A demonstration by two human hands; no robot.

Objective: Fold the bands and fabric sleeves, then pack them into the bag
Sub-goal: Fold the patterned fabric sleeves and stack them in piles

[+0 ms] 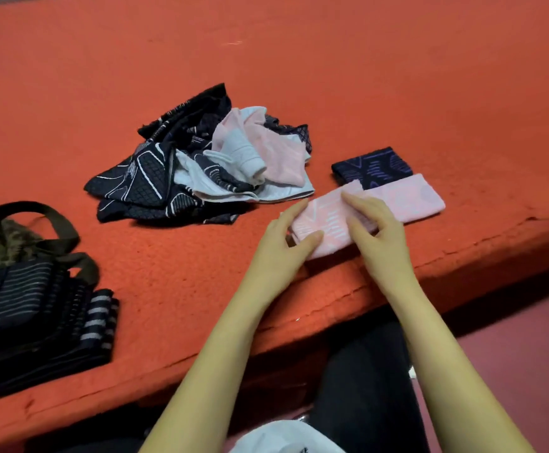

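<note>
A folded pink sleeve [328, 220] with white lines lies near the front edge of the orange mat. My left hand [286, 237] rests on its left end with fingers straight and thumb on the fabric. My right hand [374, 227] presses its right part with flat fingers. Behind it lie a second folded pink sleeve [410, 197] and a folded dark blue sleeve [371, 166]. An unfolded heap of dark, pink and white sleeves [201, 158] sits at the centre. The dark bag [15, 250] with olive handles is at the left.
A stack of folded dark striped bands [47, 318] lies in front of the bag at the left. The orange mat [364, 76] stretches far back; its front edge [332, 308] drops to a pink floor at the right. My dark-clothed legs are below.
</note>
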